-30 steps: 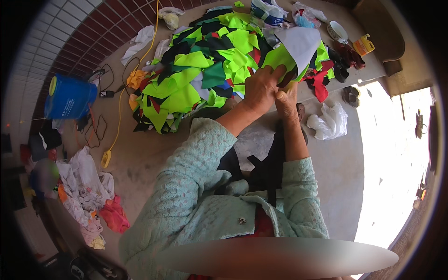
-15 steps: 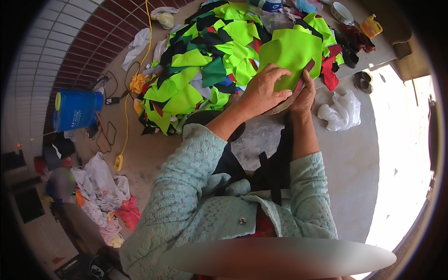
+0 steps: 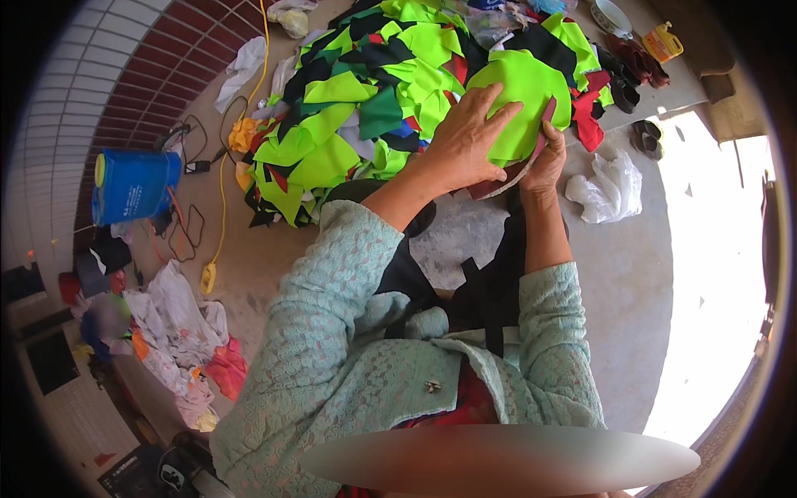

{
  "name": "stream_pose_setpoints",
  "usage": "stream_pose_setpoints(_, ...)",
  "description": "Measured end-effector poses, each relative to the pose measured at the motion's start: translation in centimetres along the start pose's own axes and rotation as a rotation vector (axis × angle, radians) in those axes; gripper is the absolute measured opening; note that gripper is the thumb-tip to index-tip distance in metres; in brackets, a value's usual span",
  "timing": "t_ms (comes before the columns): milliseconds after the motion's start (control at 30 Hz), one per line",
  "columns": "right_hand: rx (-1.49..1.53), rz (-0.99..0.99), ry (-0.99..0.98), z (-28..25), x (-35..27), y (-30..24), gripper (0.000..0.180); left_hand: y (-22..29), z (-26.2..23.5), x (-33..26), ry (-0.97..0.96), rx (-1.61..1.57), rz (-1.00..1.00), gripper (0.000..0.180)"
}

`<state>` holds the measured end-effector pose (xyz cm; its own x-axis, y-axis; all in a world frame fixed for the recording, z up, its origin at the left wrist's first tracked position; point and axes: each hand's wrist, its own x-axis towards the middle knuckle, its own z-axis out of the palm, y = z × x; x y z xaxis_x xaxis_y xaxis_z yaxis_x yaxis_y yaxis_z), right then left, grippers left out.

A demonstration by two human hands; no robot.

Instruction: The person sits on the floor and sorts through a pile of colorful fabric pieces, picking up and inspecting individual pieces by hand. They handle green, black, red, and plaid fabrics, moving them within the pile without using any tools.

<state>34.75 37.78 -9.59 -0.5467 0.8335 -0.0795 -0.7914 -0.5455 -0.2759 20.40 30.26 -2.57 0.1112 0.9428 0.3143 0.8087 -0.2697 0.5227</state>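
Note:
My right hand (image 3: pixel 545 162) pinches the right edge of a bright green fabric piece (image 3: pixel 531 95), thumb on top and fingers underneath. Along that edge, against the green, lies a dark maroon layer (image 3: pixel 543 137) with a pale rim; how the two are joined I cannot tell. My left hand (image 3: pixel 471 141) spreads over the lower left of the green piece, fingers apart, touching or just above it. Beyond both hands spreads a heap of fabric scraps (image 3: pixel 340 141), mostly bright green and black, with some red and dark green.
A blue tank (image 3: pixel 137 187) stands at the left, near a yellow cable (image 3: pixel 224 207). Crumpled clothes (image 3: pixel 178 324) lie at the lower left. At the right are a white plastic bag (image 3: pixel 610 191), dark shoes (image 3: pixel 646 139) and a yellow jug (image 3: pixel 662 41).
My left hand has shifted slightly left and its fingers have straightened and spread over the green fabric. My right hand keeps its grip. The view has moved a little.

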Motion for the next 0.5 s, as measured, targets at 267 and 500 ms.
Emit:
stream_pose_setpoints(267,-0.194,-0.029,-0.035,-0.8,-0.4,-0.5,0.049,0.0,0.0,-0.1,-0.048,0.066,0.008,0.074)
stream_pose_setpoints(500,-0.204,0.012,0.005,-0.2,-0.5,0.0,0.05,-1.1,-0.3,0.0,-0.029,-0.04,-0.008,0.054)
